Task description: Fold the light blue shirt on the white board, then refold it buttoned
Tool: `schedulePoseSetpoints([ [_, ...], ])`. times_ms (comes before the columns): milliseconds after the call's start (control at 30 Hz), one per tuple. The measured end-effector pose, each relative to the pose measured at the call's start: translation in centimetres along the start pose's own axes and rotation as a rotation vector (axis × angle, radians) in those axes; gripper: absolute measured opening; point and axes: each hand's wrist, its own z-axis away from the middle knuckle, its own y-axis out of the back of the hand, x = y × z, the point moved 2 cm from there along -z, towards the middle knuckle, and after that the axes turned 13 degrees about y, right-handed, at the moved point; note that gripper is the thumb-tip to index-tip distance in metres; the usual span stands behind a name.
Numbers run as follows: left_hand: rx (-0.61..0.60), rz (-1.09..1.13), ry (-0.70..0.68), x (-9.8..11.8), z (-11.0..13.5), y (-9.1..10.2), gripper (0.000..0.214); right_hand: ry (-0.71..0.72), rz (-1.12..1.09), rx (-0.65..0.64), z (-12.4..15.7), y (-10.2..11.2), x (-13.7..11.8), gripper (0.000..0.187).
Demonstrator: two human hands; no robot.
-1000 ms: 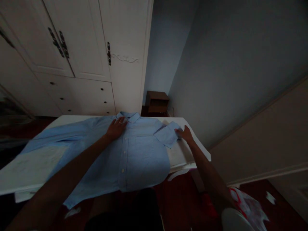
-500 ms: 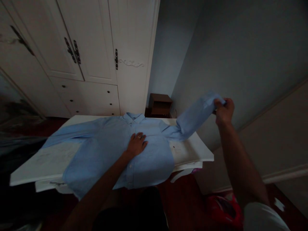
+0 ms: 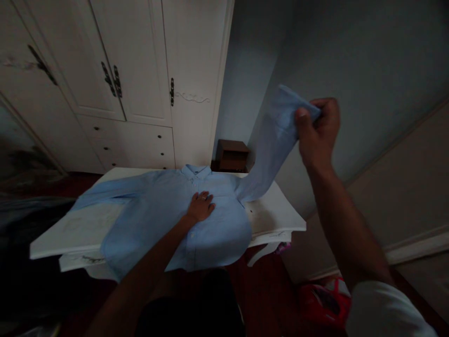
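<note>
A light blue button-up shirt (image 3: 150, 215) lies front side up across a white table (image 3: 80, 229), its collar toward the far edge. My left hand (image 3: 200, 206) rests flat on the shirt's chest by the button strip, fingers spread, a ring on one finger. Up at the right, my right hand (image 3: 318, 133) pinches the cuff of one shirt sleeve (image 3: 270, 150) between thumb and fingers. That sleeve rises off the table in a slanting line from the shoulder. The other sleeve (image 3: 108, 191) stretches out flat to the left.
Behind the table stands a white wardrobe (image 3: 140, 61) with dark handles and drawers. A small brown cabinet (image 3: 233, 157) sits in the corner beside the grey wall (image 3: 351, 61). On the dark red floor at the right lies a red bag (image 3: 324, 302).
My right hand has lifted the cuff higher and slightly to the left, so the sleeve hangs more steeply. My left hand stays pressed on the shirt's chest.
</note>
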Motion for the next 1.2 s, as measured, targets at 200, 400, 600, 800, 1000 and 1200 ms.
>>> schedulePoseSetpoints([
  [200, 0.051, 0.289, 0.080, 0.7, -0.3, 1.8, 0.029, -0.002, -0.435, -0.372, 3.6, -8.2, -13.6, 0.016],
  [400, 0.066, 0.843, 0.337, -1.5, 5.3, 5.7, 0.050, -0.071, -0.636, -0.698, 10.5, -13.0, -19.8, 0.012],
  [600, -0.120, 1.521, 0.696, -3.2, 14.9, 9.1, 0.075, -0.238, -1.159, -0.889, 15.9, -13.2, -19.1, 0.026],
  [800, 0.018, 1.444, 0.794, -4.1, 19.1, 9.2, 0.062, -0.333, -0.653, -0.801, 19.5, -15.0, -7.8, 0.020],
  [1000, 0.136, 1.133, 0.917, -5.4, 21.1, 6.4, 0.072, -0.491, -0.308, -0.885, 24.2, -12.3, 2.1, 0.051],
  [1200, 0.225, 0.465, 0.757, -1.8, 20.5, 4.0, 0.078, -0.330, -0.262, -1.009, 27.8, -9.4, 1.4, 0.052],
])
